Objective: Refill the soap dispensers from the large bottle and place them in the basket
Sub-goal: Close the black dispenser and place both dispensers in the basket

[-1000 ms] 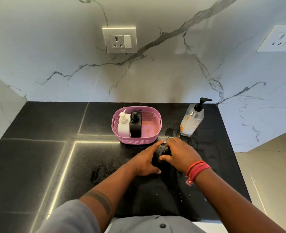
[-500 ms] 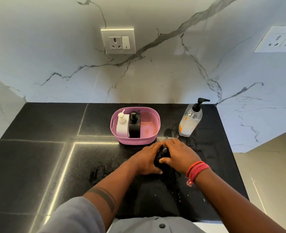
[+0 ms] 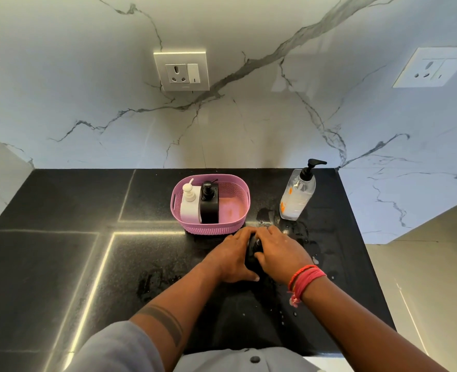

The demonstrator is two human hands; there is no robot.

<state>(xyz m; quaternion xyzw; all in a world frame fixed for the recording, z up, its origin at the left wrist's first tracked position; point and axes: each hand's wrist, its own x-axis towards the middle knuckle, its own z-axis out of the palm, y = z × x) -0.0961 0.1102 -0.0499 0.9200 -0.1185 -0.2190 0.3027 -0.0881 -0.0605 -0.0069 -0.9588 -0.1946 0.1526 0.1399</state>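
Both hands clasp black dispenser (image 3: pixel 252 253) just in front of pink basket (image 3: pixel 210 229): left hand (image 3: pixel 234 257) wraps body, right hand (image 3: pixel 279 253) grips pump top, probably screwing it on; next, lift into basket's free side; large bottle (image 3: pixel 297 196) right of basket

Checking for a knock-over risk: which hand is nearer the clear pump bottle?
The right hand. It sits just in front of the clear pump bottle, slightly to its left. The left hand is farther left, in front of the pink basket.
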